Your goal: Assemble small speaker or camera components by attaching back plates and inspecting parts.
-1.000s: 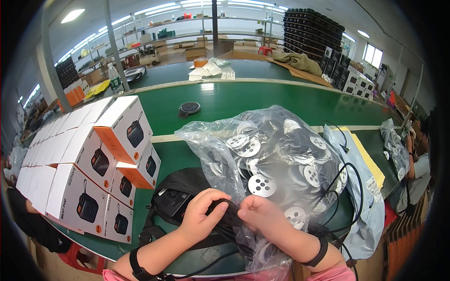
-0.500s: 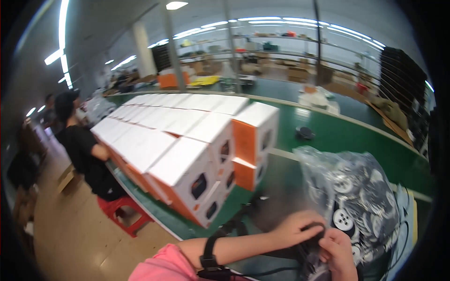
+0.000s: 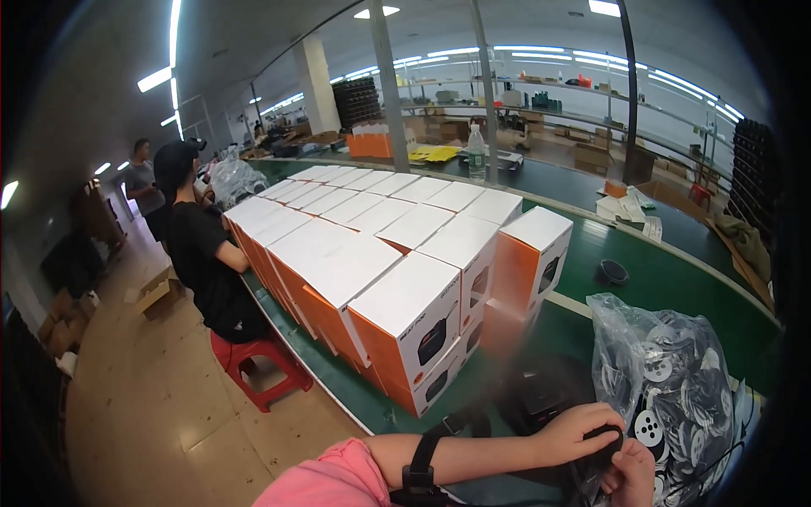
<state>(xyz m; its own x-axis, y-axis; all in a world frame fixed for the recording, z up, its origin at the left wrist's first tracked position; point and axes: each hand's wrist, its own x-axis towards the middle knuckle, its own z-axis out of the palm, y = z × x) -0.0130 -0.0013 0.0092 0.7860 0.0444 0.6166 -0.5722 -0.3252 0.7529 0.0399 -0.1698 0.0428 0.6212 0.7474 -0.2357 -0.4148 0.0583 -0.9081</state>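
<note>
My left hand (image 3: 579, 435) curls its fingers round a small black rounded thing (image 3: 610, 438), whose kind I cannot make out. Close against it, my right hand (image 3: 632, 471) pinches its lower edge with bent fingers. Just beyond the hands, a black device (image 3: 541, 393) lies on the green bench, partly blurred. At the right a clear plastic bag (image 3: 621, 338) touches the space by my right hand. It is full of round white and black discs with holes (image 3: 649, 427).
White and orange boxes (image 3: 329, 249) stand stacked in rows along the bench. A black round part (image 3: 614, 271) lies on the green surface (image 3: 583, 245). Left, a person in black (image 3: 198, 253) sits on a red stool (image 3: 262, 372); another person (image 3: 142, 186) stands behind.
The view has swung left, so boxes, bag and hands all appear farther right and lower. My hands stay together on the black rounded thing.
</note>
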